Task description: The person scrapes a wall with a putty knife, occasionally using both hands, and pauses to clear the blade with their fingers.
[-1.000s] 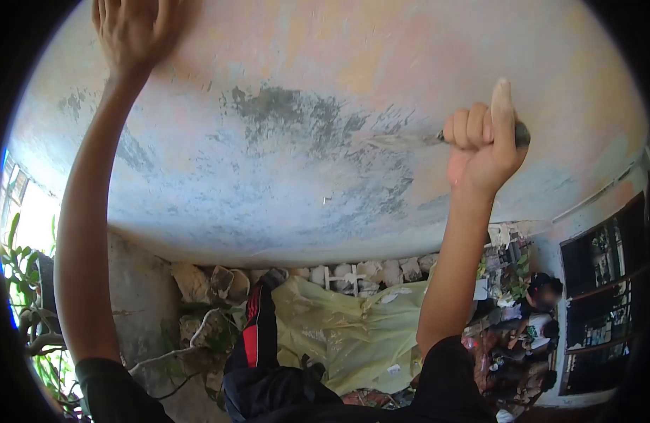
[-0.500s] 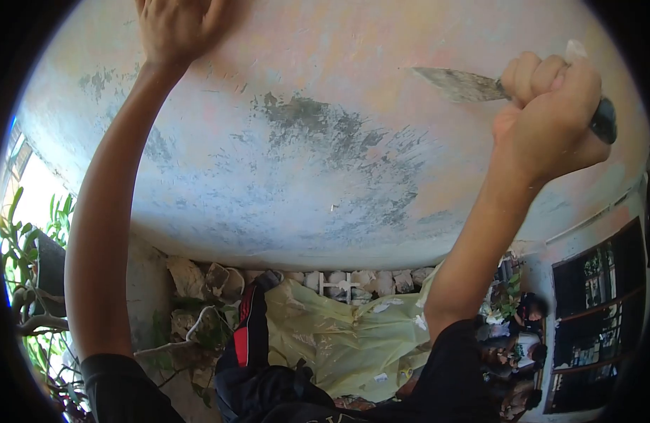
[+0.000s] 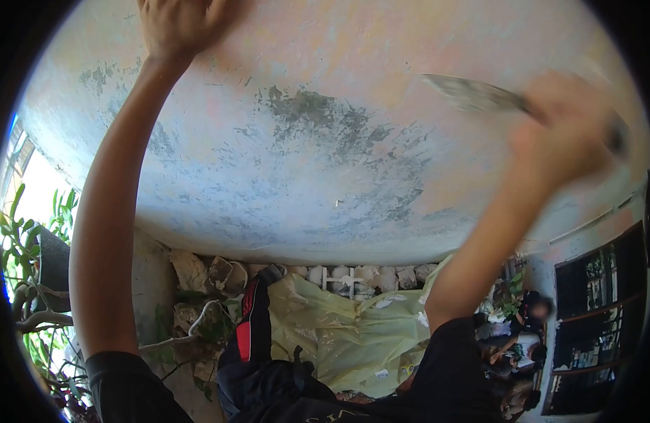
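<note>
High on the left, my left hand [image 3: 178, 27] rests against the painted wall [image 3: 318, 42], open, its fingertips cut off by the top of the view. My right hand [image 3: 566, 130], smeared by motion, is closed around the dark handle of a putty knife [image 3: 476, 95]. The knife's pointed, paint-smudged blade faces left, close over the wall. Below and left of the blade, a grey patch [image 3: 311, 109] shows where the paint has worn or flaked away, with scratches around it.
A yellowish plastic sheet [image 3: 353, 331] covers the ground below, beside rubble and stones [image 3: 191, 271]. Plants [image 3: 29, 247] and a bent branch stand at the left. Several people [image 3: 526, 349] sit at lower right near a dark barred window [image 3: 596, 282].
My right hand and the putty knife have shifted slightly right and down, the blade tip dipping a little. My left hand stays in place on the wall.
</note>
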The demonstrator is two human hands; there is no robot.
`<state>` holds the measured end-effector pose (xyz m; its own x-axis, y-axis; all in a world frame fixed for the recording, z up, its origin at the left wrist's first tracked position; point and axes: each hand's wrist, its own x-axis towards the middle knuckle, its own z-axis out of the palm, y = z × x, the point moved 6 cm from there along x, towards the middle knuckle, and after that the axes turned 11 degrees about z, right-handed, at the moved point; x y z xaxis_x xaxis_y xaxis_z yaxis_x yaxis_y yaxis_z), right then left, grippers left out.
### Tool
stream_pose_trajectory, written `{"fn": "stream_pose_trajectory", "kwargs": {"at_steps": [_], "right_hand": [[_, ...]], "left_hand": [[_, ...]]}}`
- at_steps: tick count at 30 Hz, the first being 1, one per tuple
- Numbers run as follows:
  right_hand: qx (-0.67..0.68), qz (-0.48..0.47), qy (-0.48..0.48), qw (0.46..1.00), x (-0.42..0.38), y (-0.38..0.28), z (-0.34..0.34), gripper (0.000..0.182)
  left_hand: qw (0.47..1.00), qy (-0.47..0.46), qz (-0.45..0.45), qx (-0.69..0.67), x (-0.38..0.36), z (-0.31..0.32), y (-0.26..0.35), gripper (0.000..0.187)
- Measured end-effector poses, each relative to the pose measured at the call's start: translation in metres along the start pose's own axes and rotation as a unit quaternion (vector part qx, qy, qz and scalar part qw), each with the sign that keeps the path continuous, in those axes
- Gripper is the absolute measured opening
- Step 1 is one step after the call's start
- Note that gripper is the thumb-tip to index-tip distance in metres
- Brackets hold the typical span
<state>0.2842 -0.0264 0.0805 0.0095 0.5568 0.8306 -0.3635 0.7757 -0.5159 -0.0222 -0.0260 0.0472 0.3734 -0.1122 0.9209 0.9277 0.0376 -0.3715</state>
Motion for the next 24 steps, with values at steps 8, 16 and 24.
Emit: {"fn": "stream_pose_trajectory", "kwargs": {"at_steps": [8, 16, 24], "right_hand": [[0.075, 0.062, -0.059, 0.994, -0.008, 0.007, -0.009, 0.041], [0.029, -0.047, 0.035, 0.998, -0.031, 0.019, -0.007, 0.03], [-0.198, -0.074, 0.198, 0.957, -0.029, 0.045, -0.008, 0.043]], "left_hand": [[0.999, 0.041, 0.026, 0.01, -0.005, 0.006, -0.003, 0.053], [0.999, 0.026, 0.039, 0.015, -0.004, 0.007, -0.005, 0.053], [0.999, 0.016, 0.03, 0.016, -0.003, 0.002, 0.001, 0.052]]}}
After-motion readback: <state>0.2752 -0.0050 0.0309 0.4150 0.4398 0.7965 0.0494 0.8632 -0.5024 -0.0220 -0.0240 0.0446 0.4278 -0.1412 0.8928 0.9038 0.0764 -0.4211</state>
